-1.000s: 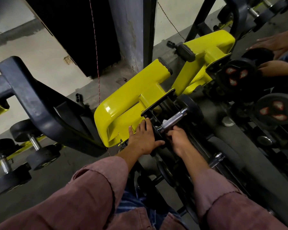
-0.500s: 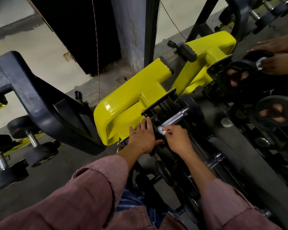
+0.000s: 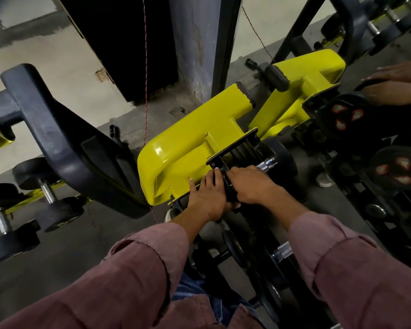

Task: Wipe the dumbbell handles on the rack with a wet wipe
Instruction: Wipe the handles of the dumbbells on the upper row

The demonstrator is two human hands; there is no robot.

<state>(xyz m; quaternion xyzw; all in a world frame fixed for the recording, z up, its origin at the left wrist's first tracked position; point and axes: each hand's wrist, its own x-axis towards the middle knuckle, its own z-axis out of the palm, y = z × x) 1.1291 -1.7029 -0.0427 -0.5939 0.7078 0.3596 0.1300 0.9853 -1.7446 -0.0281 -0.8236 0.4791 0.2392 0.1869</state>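
Note:
A dumbbell lies on the rack with its chrome handle point(image 3: 268, 164) pointing up and to the right toward its far black head point(image 3: 282, 154). My right hand point(image 3: 250, 185) grips the near part of that handle; the wet wipe is hidden under its fingers. My left hand point(image 3: 208, 198) rests against the near black head point(image 3: 230, 192), fingers fairly straight and reaching onto the rack's black end plate point(image 3: 233, 148), thumb below the head. Both hands nearly touch.
The yellow rack frame point(image 3: 183, 153) runs up to the right. More dumbbells point(image 3: 394, 168) with red marks fill the right side, and another chrome handle point(image 3: 282, 251) lies lower on the rack. Another person's hands point(image 3: 396, 84) work at the upper right. More dumbbells point(image 3: 48, 193) show at the left.
My right hand has slid up along the handle from its near end and now covers most of it. The white wipe, seen half a second ago, is hidden. My left hand stays put.

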